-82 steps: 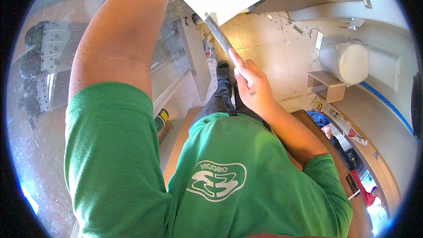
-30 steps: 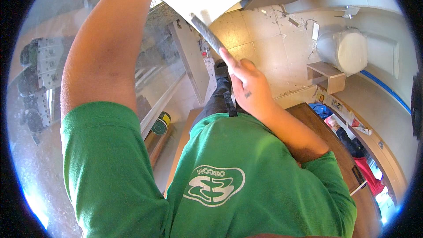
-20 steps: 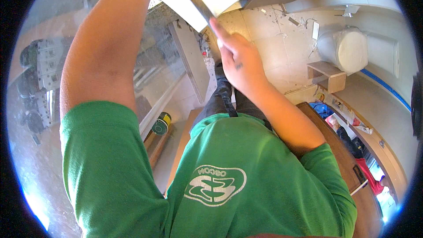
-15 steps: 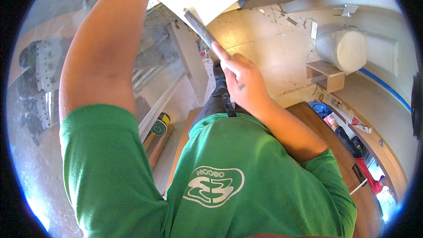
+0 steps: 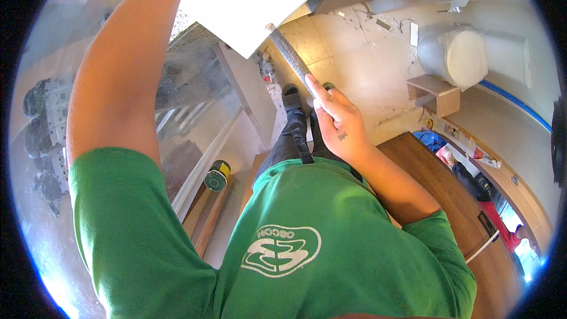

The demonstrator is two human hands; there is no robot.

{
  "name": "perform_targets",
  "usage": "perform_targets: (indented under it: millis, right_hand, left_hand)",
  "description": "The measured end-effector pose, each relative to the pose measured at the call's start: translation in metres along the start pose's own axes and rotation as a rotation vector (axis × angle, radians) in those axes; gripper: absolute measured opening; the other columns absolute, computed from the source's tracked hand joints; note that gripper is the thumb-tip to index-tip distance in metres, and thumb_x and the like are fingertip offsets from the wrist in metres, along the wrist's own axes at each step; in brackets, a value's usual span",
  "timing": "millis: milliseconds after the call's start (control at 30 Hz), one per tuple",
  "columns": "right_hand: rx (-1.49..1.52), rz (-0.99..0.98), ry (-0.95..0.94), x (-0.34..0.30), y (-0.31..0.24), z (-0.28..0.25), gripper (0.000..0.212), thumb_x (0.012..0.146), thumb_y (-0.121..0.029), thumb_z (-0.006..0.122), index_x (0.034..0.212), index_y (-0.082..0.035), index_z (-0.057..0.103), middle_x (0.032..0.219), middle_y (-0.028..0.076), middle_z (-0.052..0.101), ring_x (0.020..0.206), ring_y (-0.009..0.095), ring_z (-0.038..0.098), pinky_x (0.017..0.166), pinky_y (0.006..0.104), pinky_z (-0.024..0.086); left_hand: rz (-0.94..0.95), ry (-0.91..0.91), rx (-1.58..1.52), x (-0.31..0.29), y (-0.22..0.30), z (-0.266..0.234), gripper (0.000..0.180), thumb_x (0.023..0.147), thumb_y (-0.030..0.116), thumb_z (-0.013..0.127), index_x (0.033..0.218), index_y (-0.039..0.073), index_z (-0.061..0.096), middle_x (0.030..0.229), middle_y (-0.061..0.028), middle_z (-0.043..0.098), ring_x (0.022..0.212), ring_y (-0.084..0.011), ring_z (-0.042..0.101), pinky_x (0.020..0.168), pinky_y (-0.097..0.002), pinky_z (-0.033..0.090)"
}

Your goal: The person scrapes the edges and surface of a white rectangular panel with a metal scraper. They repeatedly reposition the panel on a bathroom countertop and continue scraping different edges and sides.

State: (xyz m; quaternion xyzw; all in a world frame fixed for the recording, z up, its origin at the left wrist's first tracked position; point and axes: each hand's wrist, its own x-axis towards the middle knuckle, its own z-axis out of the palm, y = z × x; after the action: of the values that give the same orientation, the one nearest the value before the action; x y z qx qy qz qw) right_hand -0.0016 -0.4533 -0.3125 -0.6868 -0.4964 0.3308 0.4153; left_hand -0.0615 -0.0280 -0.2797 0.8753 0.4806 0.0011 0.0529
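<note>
Clamping a slim grey bar, the grip of the right hand is closed around its near end, the index finger laid along it. From there the bar slants up and leftward to the lower edge of a white sheet, its pale tip overlapping that edge in view. The sheet's corner juts past a speckled tabletop, above a tiled floor strewn with scraps. The left arm rises toward the top.

With only one end held, the bar could twist or skid if pressed unevenly, perhaps marking the sheet or scraping the leading finger. The jutting corner looks poorly supported and might flex or chip under a hard push. Loose scraps near the dark shoe could also spoil the footing.

The left hand is cut off above, so I cannot tell whether its grip is apart or together. Glare washes out the sheet, and its far end is out of view; whether the tip touches it is unclear. The curled fingers are partly hidden, and the left side is hazy. At the right, a red sleeve shows only in part.
</note>
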Motion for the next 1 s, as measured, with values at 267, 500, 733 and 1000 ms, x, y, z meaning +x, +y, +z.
perform_targets:
  millis: [267, 500, 733, 1000]
  right_hand:
    - [-0.064, -0.085, -0.096, 0.001, 0.004, 0.013, 0.076, 0.087, 0.013, 0.06, 0.155, -0.02, 0.051, 0.081, 0.014, 0.053, 0.066, 0.03, 0.054, 0.063, 0.0385, 0.049]
    - [-0.109, -0.144, 0.139, 0.088, 0.019, 0.02, 0.078, 0.088, 0.009, 0.059, 0.156, -0.026, 0.048, 0.075, 0.016, 0.055, 0.065, 0.034, 0.058, 0.063, 0.0426, 0.051]
    - [-0.021, -0.03, 0.034, 0.032, -0.013, 0.007, 0.064, 0.093, 0.013, 0.056, 0.15, -0.016, 0.057, 0.078, 0.007, 0.056, 0.071, 0.015, 0.054, 0.067, 0.0282, 0.047]
    - [0.097, -0.094, 0.172, 0.111, 0.003, 0.023, 0.05, 0.102, -0.001, 0.055, 0.15, -0.015, 0.057, 0.086, 0.001, 0.059, 0.073, 0.007, 0.051, 0.067, 0.0241, 0.046]
  left_hand:
    - [0.06, 0.053, -0.052, 0.014, -0.013, 0.017, 0.088, 0.094, 0.076, 0.048, 0.163, 0.024, 0.034, 0.173, -0.0103, 0.021, 0.158, -0.0396, 0.016, 0.128, -0.0551, 0.01]
    - [0.042, 0.023, -0.047, 0.011, -0.009, 0.01, 0.087, 0.095, 0.076, 0.047, 0.164, 0.025, 0.031, 0.174, -0.0079, 0.018, 0.159, -0.0368, 0.015, 0.129, -0.0526, 0.01]
    - [0.009, 0.007, -0.056, 0.006, -0.005, 0.007, 0.087, 0.095, 0.076, 0.046, 0.165, 0.026, 0.03, 0.174, -0.0069, 0.018, 0.16, -0.0356, 0.014, 0.13, -0.0519, 0.008]
    - [0.036, 0.024, -0.052, 0.008, -0.006, 0.008, 0.088, 0.094, 0.076, 0.047, 0.165, 0.025, 0.03, 0.174, -0.0078, 0.018, 0.16, -0.036, 0.014, 0.129, -0.0532, 0.009]
